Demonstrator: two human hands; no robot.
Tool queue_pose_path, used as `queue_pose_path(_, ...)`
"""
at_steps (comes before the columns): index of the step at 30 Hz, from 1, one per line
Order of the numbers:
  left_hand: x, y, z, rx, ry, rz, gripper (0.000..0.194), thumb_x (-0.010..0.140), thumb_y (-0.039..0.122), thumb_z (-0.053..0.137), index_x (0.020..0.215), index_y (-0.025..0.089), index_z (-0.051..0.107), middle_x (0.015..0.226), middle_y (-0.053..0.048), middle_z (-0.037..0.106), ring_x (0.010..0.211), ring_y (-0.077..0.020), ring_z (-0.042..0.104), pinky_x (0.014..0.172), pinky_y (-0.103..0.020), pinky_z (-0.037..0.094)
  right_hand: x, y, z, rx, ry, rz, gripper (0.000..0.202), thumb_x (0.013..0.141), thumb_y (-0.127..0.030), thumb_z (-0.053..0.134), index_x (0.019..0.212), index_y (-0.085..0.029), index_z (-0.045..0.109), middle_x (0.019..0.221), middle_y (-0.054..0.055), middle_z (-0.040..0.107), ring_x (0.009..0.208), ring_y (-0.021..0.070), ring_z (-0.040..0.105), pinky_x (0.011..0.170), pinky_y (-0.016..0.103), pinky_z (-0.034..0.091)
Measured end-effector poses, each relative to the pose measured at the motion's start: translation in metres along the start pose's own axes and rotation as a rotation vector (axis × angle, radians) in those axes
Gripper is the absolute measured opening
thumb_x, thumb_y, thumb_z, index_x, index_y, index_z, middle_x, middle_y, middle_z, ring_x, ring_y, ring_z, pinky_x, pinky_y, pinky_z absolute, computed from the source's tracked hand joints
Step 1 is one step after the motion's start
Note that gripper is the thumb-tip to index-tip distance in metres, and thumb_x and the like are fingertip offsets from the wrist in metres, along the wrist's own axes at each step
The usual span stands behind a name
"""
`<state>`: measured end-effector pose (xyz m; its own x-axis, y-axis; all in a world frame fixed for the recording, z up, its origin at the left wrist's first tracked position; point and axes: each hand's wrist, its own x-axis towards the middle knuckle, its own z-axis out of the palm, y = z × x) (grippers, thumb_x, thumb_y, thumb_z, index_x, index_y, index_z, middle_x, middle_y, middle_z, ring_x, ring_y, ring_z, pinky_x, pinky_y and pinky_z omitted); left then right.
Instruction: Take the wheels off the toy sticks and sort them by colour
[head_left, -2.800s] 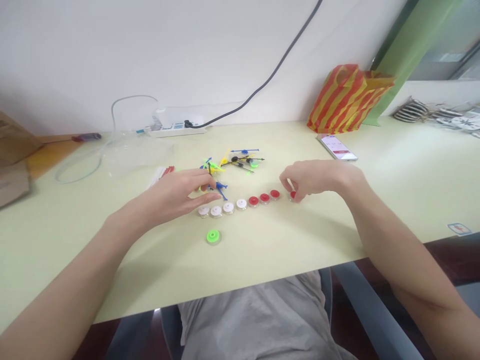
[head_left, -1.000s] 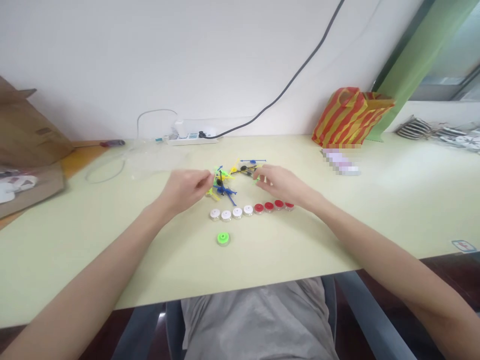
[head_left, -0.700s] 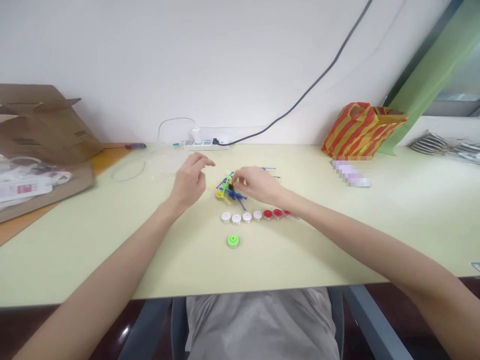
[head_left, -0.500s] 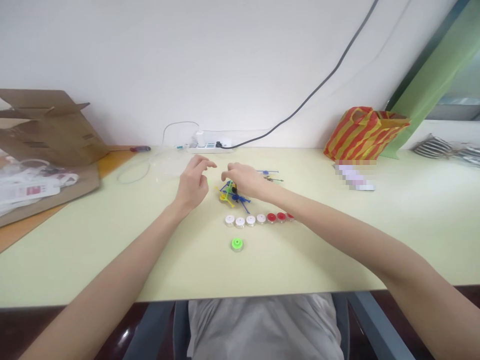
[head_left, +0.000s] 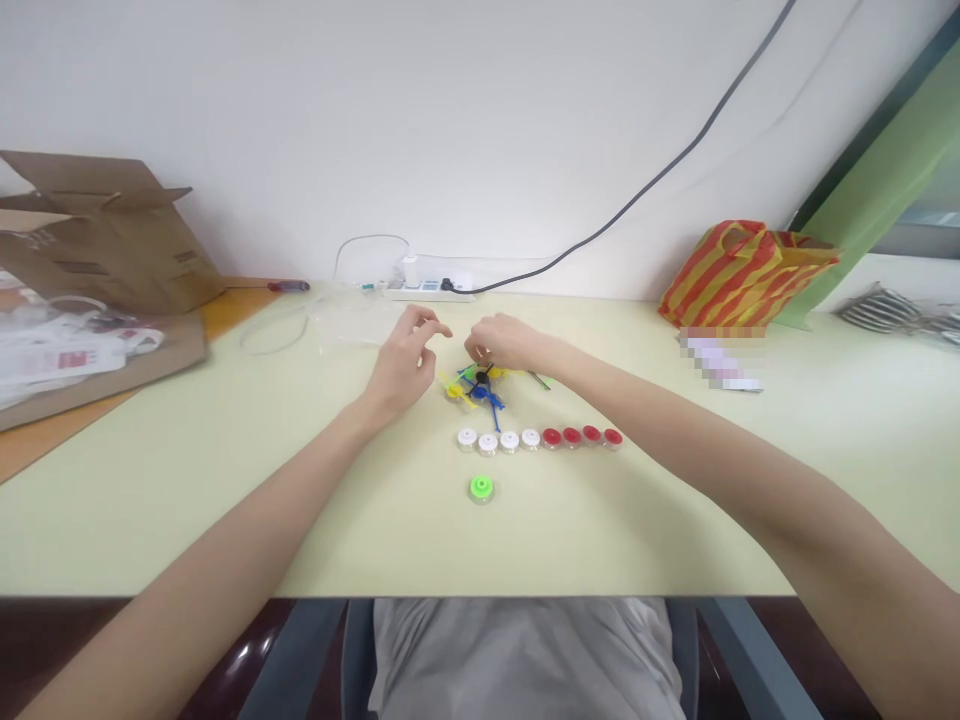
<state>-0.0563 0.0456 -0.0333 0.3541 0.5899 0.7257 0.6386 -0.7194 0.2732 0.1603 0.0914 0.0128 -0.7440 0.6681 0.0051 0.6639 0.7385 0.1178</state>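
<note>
On the pale table [head_left: 375,520] lies a small pile of blue, yellow, green and black plastic pieces [head_left: 480,388]. My right hand [head_left: 506,342] is over the back of this pile, its fingertips bent down and pinched; what they grip is hidden. To the left, my left hand [head_left: 411,358] hovers beside the pile with fingers curved and apart, holding nothing. Nearer me stands a row of small round discs, several white [head_left: 509,440] and several red [head_left: 571,436]. A bright green disc [head_left: 481,487] sits in front of the row.
An open cardboard box [head_left: 112,240] and plastic packaging [head_left: 67,345] are at the left. A power strip [head_left: 429,293] with a black cable lies by the wall. At the back right are a striped bag [head_left: 742,275] and a blurred-out paper [head_left: 716,362].
The view has shifted slightly. My right hand has its fingers drawn together more over the pile, and more red discs show beside its forearm. My left hand keeps much the same pose.
</note>
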Motion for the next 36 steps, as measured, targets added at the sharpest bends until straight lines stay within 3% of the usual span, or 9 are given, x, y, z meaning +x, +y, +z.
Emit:
queue_pose_path(4,0.001,0.002,0.0,-0.027,-0.034,-0.014,0.048,0.083,-0.003,0.041,0.114,0.021,0.068,0.12,-0.01,0.057,0.108,-0.0221,0.062,0.089,-0.037,0.053,-0.005,0.008,-0.002,0.07,0.102,-0.021,0.011,0.09,-0.014,0.073,0.097,-0.018,0.081,0.111,0.011,0.076,0.108,0.0255,0.064,0.083,0.031,0.038)
queue_pose_path(8,0.0,0.001,0.004,-0.094,-0.105,-0.035,0.043,0.088,0.003,0.042,0.118,0.021,0.067,0.117,-0.009,0.06,0.107,-0.0222,0.063,0.097,-0.04,0.054,-0.015,0.015,0.0,0.251,0.165,0.024,0.008,0.088,-0.013,0.073,0.093,-0.016,0.079,0.098,0.007,0.075,0.092,0.0201,0.063,0.076,0.029,0.039)
queue_pose_path(15,-0.005,0.006,0.008,-0.152,-0.347,-0.148,0.037,0.103,0.024,0.041,0.136,0.023,0.059,0.133,-0.009,0.069,0.125,-0.0239,0.064,0.112,-0.046,0.048,-0.034,0.033,0.012,0.476,0.226,0.076,0.006,0.082,-0.012,0.075,0.084,-0.015,0.079,0.083,0.003,0.075,0.078,0.0156,0.064,0.074,0.026,0.043)
queue_pose_path(20,-0.005,0.016,0.007,-0.178,-0.485,-0.146,0.041,0.108,0.038,0.038,0.144,0.023,0.054,0.148,-0.009,0.064,0.139,-0.0255,0.058,0.122,-0.048,0.041,-0.047,0.045,0.019,0.555,0.259,0.117,0.004,0.079,-0.015,0.077,0.08,-0.015,0.08,0.076,0.003,0.075,0.074,0.0164,0.065,0.074,0.028,0.046)
queue_pose_path(26,-0.006,0.019,0.006,-0.22,-0.513,-0.183,0.049,0.11,0.047,0.036,0.15,0.023,0.05,0.155,-0.01,0.058,0.146,-0.0256,0.053,0.126,-0.048,0.038,-0.062,0.04,0.02,0.639,0.411,0.156,0.002,0.079,-0.015,0.073,0.078,-0.015,0.076,0.087,0.005,0.076,0.084,0.0185,0.066,0.08,0.03,0.048)
queue_pose_path(29,-0.006,0.022,0.006,-0.223,-0.514,-0.183,0.051,0.11,0.049,0.037,0.152,0.023,0.049,0.158,-0.011,0.056,0.148,-0.027,0.051,0.126,-0.048,0.038,-0.071,0.034,0.018,0.719,0.464,0.184,0.005,0.08,-0.02,0.072,0.076,-0.016,0.073,0.082,0.005,0.075,0.078,0.0177,0.063,0.075,0.03,0.048)
queue_pose_path(36,-0.006,0.029,0.006,-0.227,-0.492,-0.186,0.056,0.109,0.049,0.04,0.16,0.025,0.036,0.154,-0.013,0.058,0.143,-0.0277,0.056,0.121,-0.049,0.041,-0.09,0.016,0.021,1.198,0.503,0.378,0.021,0.071,-0.033,0.085,0.078,-0.016,0.074,0.073,0.006,0.074,0.068,0.0165,0.062,0.064,0.029,0.046)
